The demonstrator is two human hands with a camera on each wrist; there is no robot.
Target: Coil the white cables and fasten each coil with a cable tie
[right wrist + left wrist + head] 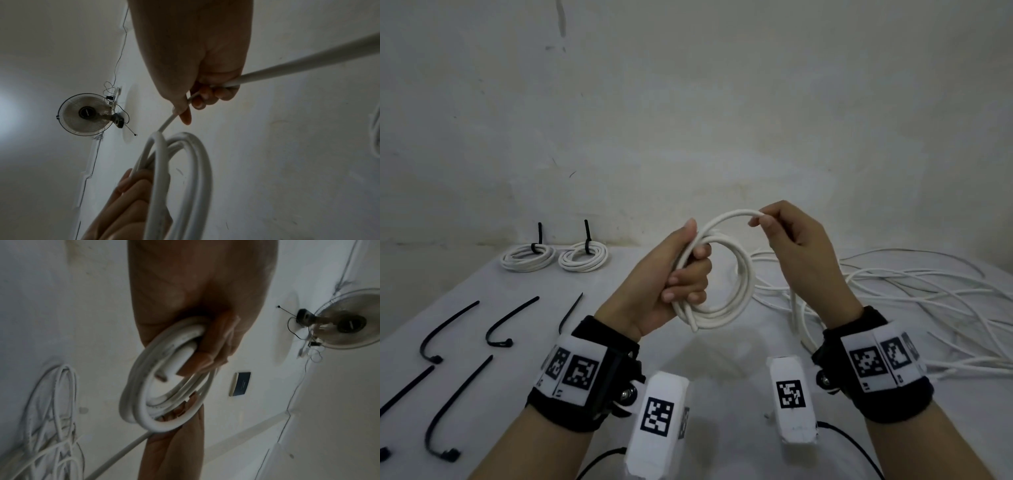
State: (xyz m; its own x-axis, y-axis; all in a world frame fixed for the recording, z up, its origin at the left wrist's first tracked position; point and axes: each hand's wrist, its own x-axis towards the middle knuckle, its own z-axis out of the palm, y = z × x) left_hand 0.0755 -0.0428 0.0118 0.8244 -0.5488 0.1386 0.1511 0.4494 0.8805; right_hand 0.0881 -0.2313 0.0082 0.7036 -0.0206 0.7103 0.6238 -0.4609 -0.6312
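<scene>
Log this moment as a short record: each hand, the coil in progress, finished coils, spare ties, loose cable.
left hand: grips the coil in progress, held above the table
right hand: pinches the free run of cable, feeding a new loop
finished coils: two, each bound with a black tie, at the table's far left
spare ties: black, lying loose on the left
loose cable: tangled on the right

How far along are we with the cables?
Done: two tied coils at the back. In hand: a third coil, gripped by the left hand while the right hand feeds cable. Left: the loose cables at right; spare ties lie at left.
</scene>
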